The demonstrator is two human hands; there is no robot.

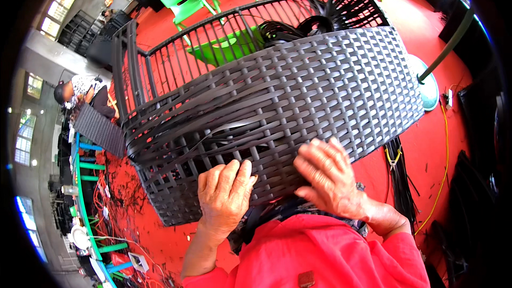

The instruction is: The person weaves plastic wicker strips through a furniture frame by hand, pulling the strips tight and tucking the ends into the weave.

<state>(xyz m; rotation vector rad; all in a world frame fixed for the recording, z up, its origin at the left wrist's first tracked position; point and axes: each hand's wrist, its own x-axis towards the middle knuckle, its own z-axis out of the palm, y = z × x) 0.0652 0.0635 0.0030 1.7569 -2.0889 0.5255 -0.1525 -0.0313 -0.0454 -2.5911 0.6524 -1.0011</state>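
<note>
In front of me stands a large black wicker furniture piece (341,69), its broad panel closely woven on the right. Toward the left the weave is looser, with gaps and several loose flat plastic strips (186,109). My left hand (225,188) is closed at the panel's near part, thumb and fingers together beside the gaps; what they pinch is hidden. My right hand (332,180) lies flat against the woven surface near its front edge, fingers stretched out and slightly spread, holding nothing.
Green plastic chairs (184,0) stand beyond the piece. A coil of black strips (298,29) rests on its far side. Yellow-handled pliers (393,158) hang with black strands at right. A yellow cable (445,154) crosses the red floor. Another person (80,90) works at far left.
</note>
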